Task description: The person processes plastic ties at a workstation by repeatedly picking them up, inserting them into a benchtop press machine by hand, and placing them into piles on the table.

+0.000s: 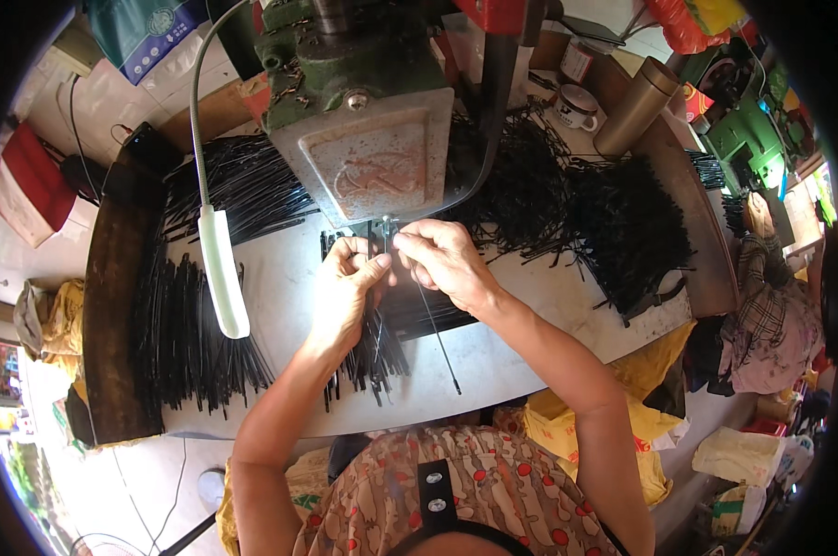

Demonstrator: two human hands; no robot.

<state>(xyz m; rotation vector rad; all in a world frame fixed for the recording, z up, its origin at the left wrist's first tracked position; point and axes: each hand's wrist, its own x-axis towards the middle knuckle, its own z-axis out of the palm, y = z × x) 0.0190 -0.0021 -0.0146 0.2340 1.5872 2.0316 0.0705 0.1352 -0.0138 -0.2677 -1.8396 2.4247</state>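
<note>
Under the grey cover plate (pixel 371 165) of a green machine (pixel 345 51), both hands meet at a small metal tip (pixel 387 227). My left hand (pixel 345 292) is closed in a pinch just left of the tip; what lies between its fingers is too small to make out. My right hand (pixel 447 264) pinches close to the tip's right side. From beneath its fingers a thin black strip (pixel 438 334) slants down toward the table's near edge, its end thicker. Below my left hand lies a bunch of similar black strips (pixel 373 357).
More black strips (pixel 196 324) cover the table's left side, with a tangled heap (pixel 628 222) at right. A white lamp (pixel 222 278) hangs left of my hands. A mug (pixel 577 107) and a bronze flask (pixel 640 107) stand at the back right. Another person (pixel 767 324) sits far right.
</note>
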